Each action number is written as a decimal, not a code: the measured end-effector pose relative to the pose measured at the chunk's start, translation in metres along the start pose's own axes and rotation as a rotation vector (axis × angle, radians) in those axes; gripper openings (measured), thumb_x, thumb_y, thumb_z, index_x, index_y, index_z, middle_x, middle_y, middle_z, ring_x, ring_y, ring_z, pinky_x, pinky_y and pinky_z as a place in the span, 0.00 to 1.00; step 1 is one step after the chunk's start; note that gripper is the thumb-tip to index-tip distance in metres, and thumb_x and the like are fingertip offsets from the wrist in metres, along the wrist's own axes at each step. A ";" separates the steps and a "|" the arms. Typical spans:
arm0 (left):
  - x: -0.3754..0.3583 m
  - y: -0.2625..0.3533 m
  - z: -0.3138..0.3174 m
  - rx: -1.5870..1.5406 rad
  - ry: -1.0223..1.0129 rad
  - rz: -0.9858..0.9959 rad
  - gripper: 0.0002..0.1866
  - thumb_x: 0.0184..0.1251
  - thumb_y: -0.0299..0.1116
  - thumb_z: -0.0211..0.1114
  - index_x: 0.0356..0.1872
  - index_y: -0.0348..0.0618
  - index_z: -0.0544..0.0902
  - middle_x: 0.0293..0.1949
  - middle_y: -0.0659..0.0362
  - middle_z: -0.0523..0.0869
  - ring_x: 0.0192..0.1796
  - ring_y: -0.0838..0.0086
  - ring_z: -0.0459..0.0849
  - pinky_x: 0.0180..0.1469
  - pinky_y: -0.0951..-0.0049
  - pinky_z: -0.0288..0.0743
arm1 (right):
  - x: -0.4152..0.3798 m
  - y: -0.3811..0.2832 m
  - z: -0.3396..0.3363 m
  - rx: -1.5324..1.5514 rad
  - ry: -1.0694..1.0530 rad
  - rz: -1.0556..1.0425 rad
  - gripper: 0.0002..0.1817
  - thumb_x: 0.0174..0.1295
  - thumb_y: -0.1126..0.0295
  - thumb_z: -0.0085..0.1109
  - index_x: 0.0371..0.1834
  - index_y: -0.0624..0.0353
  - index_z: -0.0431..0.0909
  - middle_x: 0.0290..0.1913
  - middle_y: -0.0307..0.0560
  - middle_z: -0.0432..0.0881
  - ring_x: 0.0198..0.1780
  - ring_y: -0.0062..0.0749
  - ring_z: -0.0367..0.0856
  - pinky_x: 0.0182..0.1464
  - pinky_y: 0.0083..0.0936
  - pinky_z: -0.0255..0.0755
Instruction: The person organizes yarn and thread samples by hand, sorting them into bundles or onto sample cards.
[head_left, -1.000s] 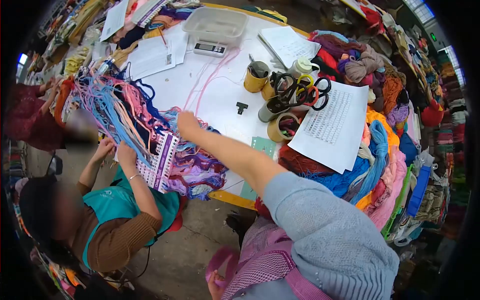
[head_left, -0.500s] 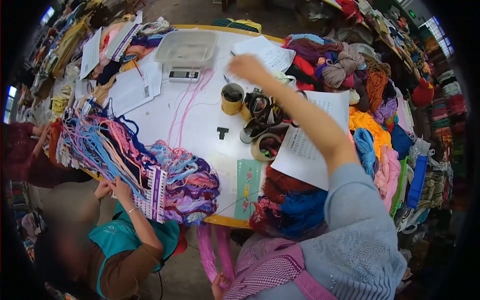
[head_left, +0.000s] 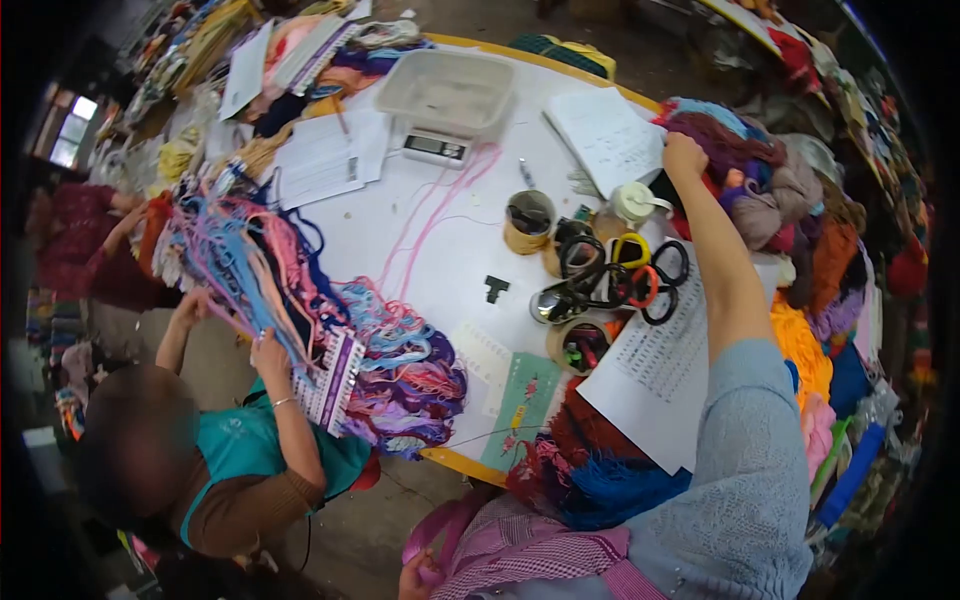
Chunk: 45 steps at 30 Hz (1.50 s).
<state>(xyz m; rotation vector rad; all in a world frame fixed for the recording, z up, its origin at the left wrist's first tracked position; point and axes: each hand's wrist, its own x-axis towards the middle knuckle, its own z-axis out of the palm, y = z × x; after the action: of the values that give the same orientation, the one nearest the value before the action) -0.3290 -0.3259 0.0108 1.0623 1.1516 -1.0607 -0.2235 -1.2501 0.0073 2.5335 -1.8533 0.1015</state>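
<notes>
My left hand, low at the front edge of the view, has its fingers closed round a magenta hank of yarn that hangs by my checked apron. My right arm stretches over the table. At its end my right hand is curled at the right edge of a written paper pad, beside the heap of yarn hanks. What its fingers hold, if anything, is hidden. A white-lidded bottle and several scissors in cans stand left of my forearm, above a printed sheet.
A scale with a clear plastic tub stands at the back. Multicoloured yarn covers the table's left side, where a co-worker in a teal vest handles strands. A green booklet lies near the front edge.
My right hand has moved right, from above the cans and pad to the pad's right edge, uncovering the bottle and scissors. The view has swung left. My left hand keeps the magenta hank.
</notes>
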 end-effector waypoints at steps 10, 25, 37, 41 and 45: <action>0.002 -0.004 -0.005 -0.009 0.143 0.013 0.11 0.64 0.37 0.61 0.44 0.44 0.79 0.29 0.63 0.77 0.35 0.74 0.76 0.40 0.75 0.72 | 0.004 0.001 0.033 0.240 -0.158 0.055 0.17 0.55 0.62 0.58 0.43 0.62 0.80 0.49 0.59 0.81 0.53 0.49 0.80 0.50 0.41 0.75; 0.075 0.063 0.033 0.078 -0.422 -0.224 0.12 0.69 0.36 0.57 0.42 0.36 0.80 0.24 0.67 0.73 0.27 0.82 0.69 0.32 0.81 0.64 | -0.089 -0.121 -0.274 0.500 0.798 -0.813 0.10 0.65 0.68 0.54 0.47 0.56 0.79 0.38 0.56 0.82 0.40 0.50 0.82 0.41 0.33 0.74; 0.048 0.077 0.014 -0.055 -0.356 -0.194 0.13 0.71 0.38 0.55 0.45 0.40 0.80 0.24 0.67 0.73 0.27 0.79 0.72 0.29 0.79 0.66 | -0.127 -0.439 -0.152 0.892 -0.414 -0.938 0.10 0.58 0.66 0.58 0.36 0.60 0.81 0.24 0.40 0.79 0.22 0.22 0.73 0.26 0.24 0.69; 0.050 0.072 0.007 -0.172 -0.319 -0.219 0.13 0.72 0.35 0.53 0.46 0.36 0.79 0.23 0.66 0.73 0.28 0.80 0.72 0.31 0.79 0.66 | -0.102 -0.535 -0.098 0.881 0.031 -1.111 0.13 0.54 0.63 0.58 0.38 0.57 0.83 0.32 0.53 0.84 0.34 0.44 0.83 0.40 0.36 0.76; 0.058 0.068 0.003 -0.253 -0.346 -0.225 0.13 0.72 0.32 0.53 0.46 0.32 0.78 0.23 0.65 0.73 0.28 0.79 0.72 0.34 0.80 0.66 | -0.111 -0.574 -0.059 0.483 0.200 -1.140 0.12 0.55 0.66 0.53 0.35 0.58 0.84 0.37 0.57 0.84 0.40 0.52 0.83 0.46 0.42 0.76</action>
<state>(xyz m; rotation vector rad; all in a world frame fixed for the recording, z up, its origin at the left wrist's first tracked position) -0.2563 -0.3219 -0.0403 0.5339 1.1018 -1.1831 0.2867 -0.9681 0.0818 3.2636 -0.1356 0.7937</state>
